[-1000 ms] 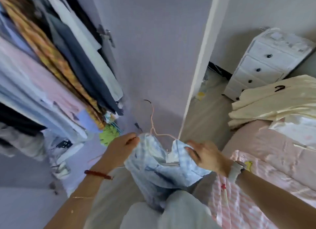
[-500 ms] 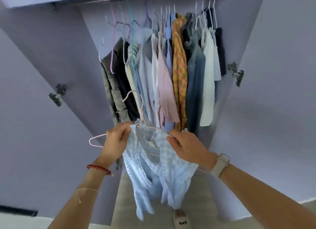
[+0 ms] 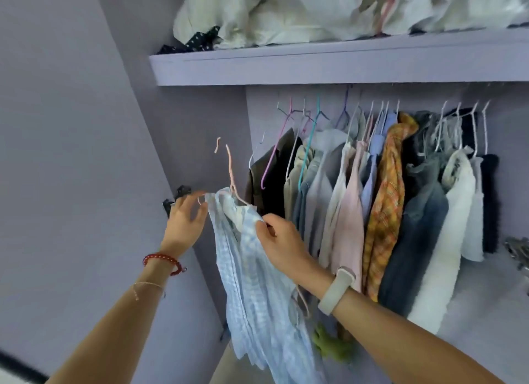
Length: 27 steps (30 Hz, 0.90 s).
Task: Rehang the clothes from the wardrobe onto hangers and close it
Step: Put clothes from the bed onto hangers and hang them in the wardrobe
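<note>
Right hand [image 3: 282, 244] pinches blue shirt [image 3: 254, 292] on blurred pink hanger [image 3: 230, 168]; left hand [image 3: 186, 220] spread, released

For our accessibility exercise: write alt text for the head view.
A right hand grips a light blue checked shirt on a pink hanger, raised toward an open wardrobe's row of hung clothes. The left hand touches the shirt's shoulder, fingers loose; bedding fills the shelf above.
</note>
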Available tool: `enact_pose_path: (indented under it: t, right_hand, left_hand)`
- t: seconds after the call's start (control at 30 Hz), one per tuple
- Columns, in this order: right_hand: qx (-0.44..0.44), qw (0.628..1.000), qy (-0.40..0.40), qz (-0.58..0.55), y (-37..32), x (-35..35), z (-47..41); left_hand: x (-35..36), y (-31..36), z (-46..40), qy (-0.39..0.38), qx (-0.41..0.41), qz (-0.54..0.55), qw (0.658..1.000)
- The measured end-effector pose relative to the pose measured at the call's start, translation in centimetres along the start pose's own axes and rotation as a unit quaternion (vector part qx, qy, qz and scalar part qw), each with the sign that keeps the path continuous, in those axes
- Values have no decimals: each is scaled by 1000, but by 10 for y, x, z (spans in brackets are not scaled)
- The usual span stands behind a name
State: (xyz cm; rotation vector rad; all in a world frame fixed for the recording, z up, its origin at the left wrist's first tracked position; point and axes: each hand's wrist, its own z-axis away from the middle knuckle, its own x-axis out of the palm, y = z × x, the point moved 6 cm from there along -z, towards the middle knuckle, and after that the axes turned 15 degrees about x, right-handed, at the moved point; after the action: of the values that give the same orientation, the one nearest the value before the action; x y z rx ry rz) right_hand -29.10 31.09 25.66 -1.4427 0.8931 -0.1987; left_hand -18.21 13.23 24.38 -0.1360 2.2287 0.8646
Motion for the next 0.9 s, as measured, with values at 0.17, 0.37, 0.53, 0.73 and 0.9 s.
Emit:
enact_pose_path:
  t: [0.17,0.37,0.53,0.73,0.9]
  right_hand:
    - [94,988,-8,-121,-25,40,-65]
    - [123,971,47,-200,-56,77,-160]
    - [98,969,141,-179,-77,88,-237]
    - [101,953,242,-148,-81,73,-298]
    - [181,941,262,-113,-51,58,-338]
  left_hand:
    - [-26,-23,-32,86,-11,27,996]
    - [-72,-14,-122,179,94,61,977]
    - [-89,7,-194,197,237,-29,951]
    - [-70,4,-237,156,297,-119,935]
    - [-63,-10,-244,156,319,-100,929]
